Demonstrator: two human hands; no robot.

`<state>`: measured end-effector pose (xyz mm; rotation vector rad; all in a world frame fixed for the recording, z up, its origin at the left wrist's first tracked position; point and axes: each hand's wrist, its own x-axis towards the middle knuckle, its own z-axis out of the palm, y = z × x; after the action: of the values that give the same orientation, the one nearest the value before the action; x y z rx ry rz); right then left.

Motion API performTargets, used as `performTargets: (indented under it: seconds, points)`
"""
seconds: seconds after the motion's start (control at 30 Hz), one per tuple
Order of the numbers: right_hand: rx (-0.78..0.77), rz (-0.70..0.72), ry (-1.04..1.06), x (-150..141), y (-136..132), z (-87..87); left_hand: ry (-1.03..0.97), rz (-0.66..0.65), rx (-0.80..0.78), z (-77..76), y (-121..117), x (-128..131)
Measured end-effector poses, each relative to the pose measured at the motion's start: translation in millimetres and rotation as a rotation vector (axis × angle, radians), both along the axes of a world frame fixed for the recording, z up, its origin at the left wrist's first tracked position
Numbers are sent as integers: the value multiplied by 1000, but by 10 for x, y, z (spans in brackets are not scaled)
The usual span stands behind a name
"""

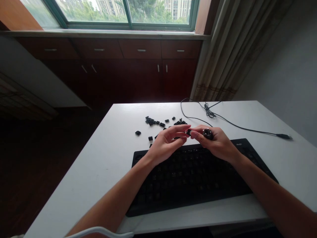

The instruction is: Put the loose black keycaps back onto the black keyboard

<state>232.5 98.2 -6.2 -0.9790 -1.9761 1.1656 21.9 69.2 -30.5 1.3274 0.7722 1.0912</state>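
Note:
Above the back edge of a black keyboard (183, 185), my two hands meet. My right hand (214, 140) pinches a small black keycap (188, 132) between thumb and fingers. Tucked in the same hand is a dark object with shiny metal bits at its end (207, 134); its kind I cannot make out. My left hand (169, 140) has its fingers spread around the keycap's left side, with the fingertips close to it or touching it; its thumb stands apart. Loose black keycaps (162, 125) lie scattered on the table behind the hands, partly hidden by them.
The white table (91, 175) carries the keyboard and a black cable (237, 125), partly bundled, whose plug (284, 136) lies at the right. Dark red cabinets (138, 79) stand beyond, under a window. A curtain (223, 56) hangs at right. A white curved thing (101, 231) crosses the bottom edge.

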Motion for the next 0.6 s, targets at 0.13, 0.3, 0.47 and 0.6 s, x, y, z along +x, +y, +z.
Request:
performTargets:
  seconds: [0.13,0.3,0.47,0.6]
  points:
    - [-12,27,8,7,-4,10,42,67,69,-1,-14,34]
    - [-5,68,20,19,-8,11,41,126,138,9,-12,36]
    - [16,8,21,19,-13,32,34,170,154,-22,-3,32]
    - [58,-43,43,-12,-39,20,94,211,161,-31,0,31]
